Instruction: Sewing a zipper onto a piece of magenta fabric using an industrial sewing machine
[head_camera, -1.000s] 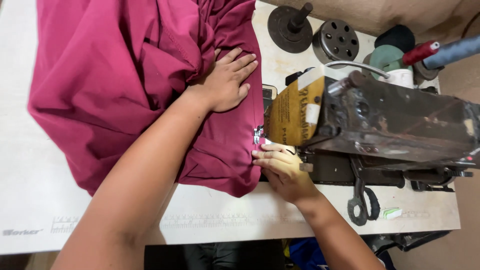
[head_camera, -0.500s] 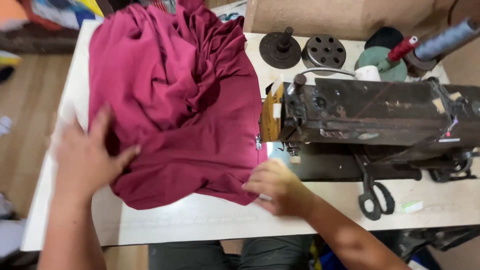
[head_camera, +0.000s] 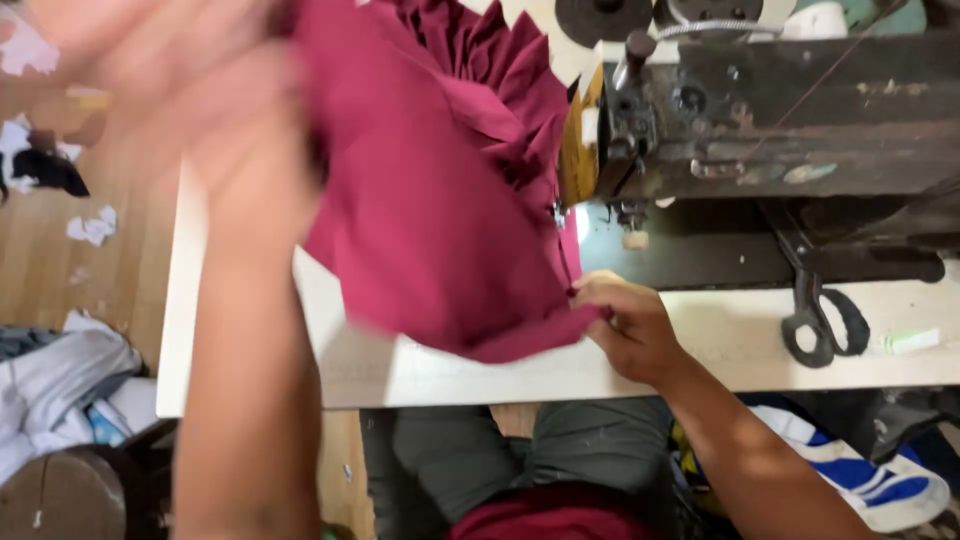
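A large maroon cloth (head_camera: 440, 190) hangs lifted over the white sewing table (head_camera: 400, 370). My left hand (head_camera: 200, 90), blurred and raised near the camera at the upper left, grips the cloth's left side. At the near corner of the cloth, my right hand (head_camera: 625, 325) pinches its edge just in front of the needle area. Behind that stands the dark, worn sewing machine (head_camera: 770, 130), and the cloth's right edge runs up toward its presser foot (head_camera: 630, 230).
Black scissors (head_camera: 815, 320) lie on the table right of my right hand, with a small pale green chalk piece (head_camera: 912, 341) farther right. Thread stands (head_camera: 600, 15) sit at the back. Pale cloth (head_camera: 60, 390) and scraps lie on the wooden floor at left.
My left hand has swung up off the table, lifting the cloth's left side toward the camera. My right hand stays at the cloth's near corner. The view has shifted closer and lower.
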